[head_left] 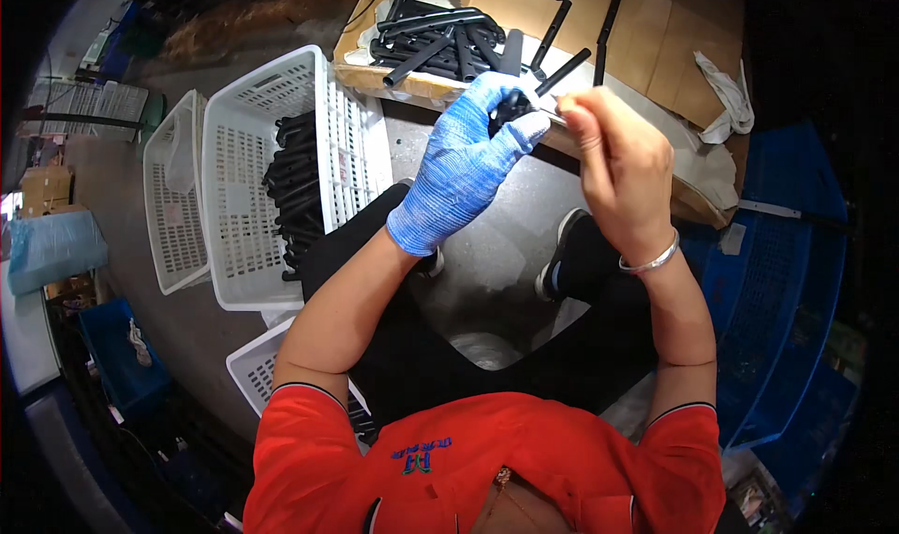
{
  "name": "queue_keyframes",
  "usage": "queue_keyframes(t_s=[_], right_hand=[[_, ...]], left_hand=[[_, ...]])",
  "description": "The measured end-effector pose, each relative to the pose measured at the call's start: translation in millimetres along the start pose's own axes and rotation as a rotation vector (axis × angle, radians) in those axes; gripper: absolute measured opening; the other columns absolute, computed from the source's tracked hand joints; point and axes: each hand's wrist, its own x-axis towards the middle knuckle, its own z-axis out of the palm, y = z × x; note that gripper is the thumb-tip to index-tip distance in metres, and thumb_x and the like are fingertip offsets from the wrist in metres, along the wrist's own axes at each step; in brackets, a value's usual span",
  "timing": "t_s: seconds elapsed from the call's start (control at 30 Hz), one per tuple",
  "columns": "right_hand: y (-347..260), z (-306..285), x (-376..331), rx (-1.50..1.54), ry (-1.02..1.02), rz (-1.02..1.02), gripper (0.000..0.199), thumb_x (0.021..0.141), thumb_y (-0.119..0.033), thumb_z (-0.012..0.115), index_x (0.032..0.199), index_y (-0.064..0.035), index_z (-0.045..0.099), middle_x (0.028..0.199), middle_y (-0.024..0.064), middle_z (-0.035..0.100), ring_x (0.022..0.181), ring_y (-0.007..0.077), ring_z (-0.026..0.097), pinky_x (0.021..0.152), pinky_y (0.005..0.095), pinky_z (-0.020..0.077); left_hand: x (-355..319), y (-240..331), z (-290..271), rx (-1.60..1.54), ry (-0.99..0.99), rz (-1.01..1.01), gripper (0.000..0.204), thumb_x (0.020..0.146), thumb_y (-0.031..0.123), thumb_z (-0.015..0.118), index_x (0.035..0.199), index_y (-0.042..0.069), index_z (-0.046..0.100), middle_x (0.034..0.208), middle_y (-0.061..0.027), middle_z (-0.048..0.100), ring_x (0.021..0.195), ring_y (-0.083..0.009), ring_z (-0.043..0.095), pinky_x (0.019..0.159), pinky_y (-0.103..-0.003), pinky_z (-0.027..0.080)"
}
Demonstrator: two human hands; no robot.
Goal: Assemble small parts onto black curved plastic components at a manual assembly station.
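- I view the scene from the wearer's head: the blue-gloved left hand covers most of a black part, and I cannot tell whether the dark bar above it belongs to it.
- The left thumb and fingers pinch that part.
- The bare right hand, just beside it, has curled fingers, thumb and forefinger close together; I cannot tell whether they grip anything.
- The far ends of some black tubes are cut off by the top of my view, and the right rim is dark.
- The held part is by the near edge of a cardboard-lined table; a pile of black tubes fills its near left corner.
- I see bare cardboard toward the table's right side, a white cloth by that edge, and open floor between table and lap.
- A white basket of black parts stands left of the legs.
- The dark bar's long axis runs away from the wearer, tipping slightly right.
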Motion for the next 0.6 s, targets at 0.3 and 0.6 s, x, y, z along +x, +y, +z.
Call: queue_keyframes(t_s=[0.3,0.6], right_hand=[[59,7,16,0.161,0.038,-0.047,0.014,0.081,-0.009,0.066,0.092,-0.0013,0.064,0.072,0.0036,0.058,0.061,0.0081,0.05,0.056,0.0206,0.0407],[55,1,16,0.039,-0.336,-0.095,0.032,0.073,-0.02,0.073,0.1,-0.005,0.065,0.071,0.0068,0.054,0.059,0.0164,0.05,0.054,0.0264,0.0405]], left_hand=[[9,-7,-28,-0.029,-0.092,0.109,0.017,0.084,0.018,0.065,0.08,0.002,0.062,0.076,-0.0012,0.061,0.072,-0.0071,0.055,0.069,-0.021,0.045],[5,-2,-46,-0.053,-0.115,0.068,0.006,0.082,0.007,0.062,0.087,0.003,0.063,0.076,0.0017,0.055,0.067,-0.0043,0.05,0.062,-0.02,0.043]])
